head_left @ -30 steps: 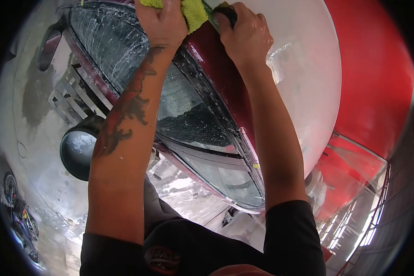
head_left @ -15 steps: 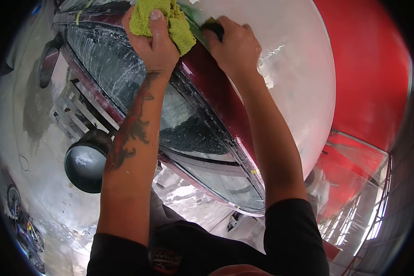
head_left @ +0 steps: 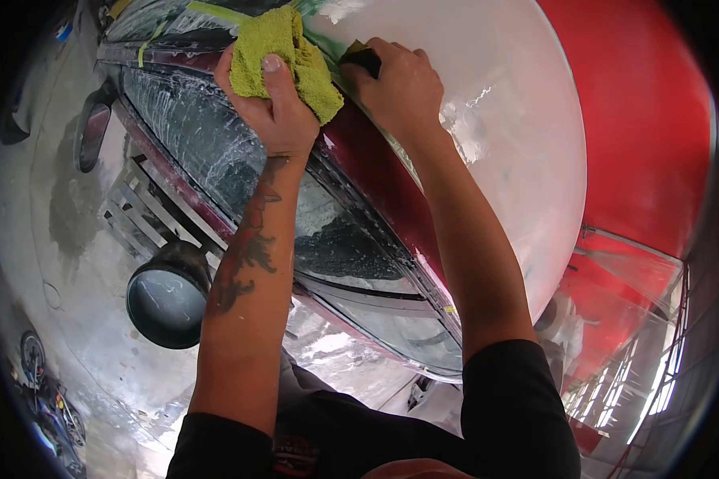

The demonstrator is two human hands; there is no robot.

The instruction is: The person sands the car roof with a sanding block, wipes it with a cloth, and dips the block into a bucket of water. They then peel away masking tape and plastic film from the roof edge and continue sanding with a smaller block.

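Observation:
My left hand (head_left: 284,124) grips a yellow-green microfiber cloth (head_left: 268,52), its thumb lying over the front. The cloth is bunched above the dark red roof edge (head_left: 367,152) of a car. In my right hand (head_left: 409,89) is a small dark sanding pad (head_left: 363,59), pressed to the roof beside that edge. The car roof (head_left: 519,152) is pale and glossy, with a greenish streak near the pad. My right fingers hide part of the pad. White streaky residue covers the side window (head_left: 188,132).
A dark bucket (head_left: 185,262) with cloudy liquid stands on the floor beside a slatted stand (head_left: 132,203). The car's side mirror (head_left: 94,132) sticks out at left. Bicycles (head_left: 60,403) are at lower left. A large red surface (head_left: 631,120) lies beyond the roof.
The view has shifted, so the car and bucket appear lower and slightly right. My right hand and the pad have moved slightly left along the roof edge. Both hands keep their holds.

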